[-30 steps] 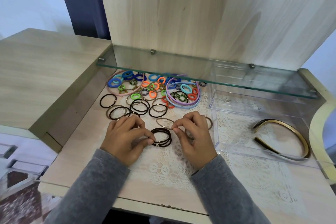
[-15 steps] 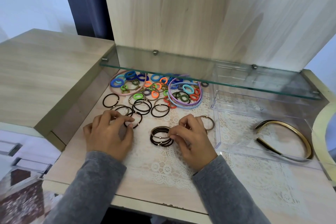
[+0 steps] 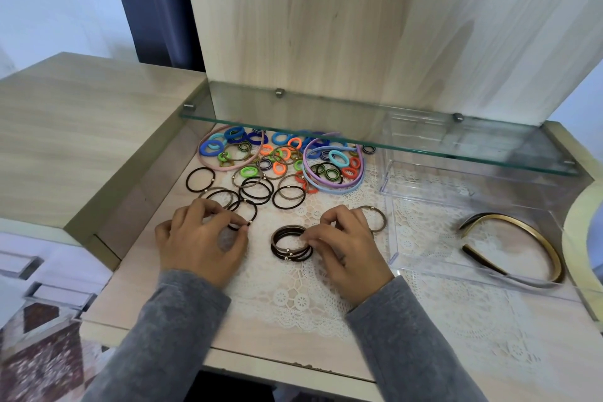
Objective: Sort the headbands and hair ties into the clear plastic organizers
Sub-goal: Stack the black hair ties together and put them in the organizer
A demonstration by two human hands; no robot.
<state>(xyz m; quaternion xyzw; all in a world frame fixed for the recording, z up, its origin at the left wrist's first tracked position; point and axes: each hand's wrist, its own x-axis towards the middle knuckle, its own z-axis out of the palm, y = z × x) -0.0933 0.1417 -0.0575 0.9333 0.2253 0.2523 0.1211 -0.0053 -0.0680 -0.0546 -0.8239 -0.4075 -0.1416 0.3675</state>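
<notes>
left hand (image 3: 199,240) has shifted off the tie stack (image 3: 287,245) to pinch a loose black tie (image 3: 255,210) on the surface (image 3: 137,287) — right hand (image 3: 342,248) grips the tie stack — lifting may snag overlapping ties (image 3: 257,189).

Stack of hair ties (image 3: 287,253) between 2 hands, at fingertips of right hand (image 3: 342,248). Single hair tie (image 3: 254,212) at fingertips of left hand (image 3: 199,238). Pile of loose ties (image 3: 280,167) behind both hands, under glass shelf (image 3: 359,127). Clear organizer (image 3: 424,266) right of right hand; headband (image 3: 522,232) inside it. Lace mat (image 3: 293,297) beneath hands.
</notes>
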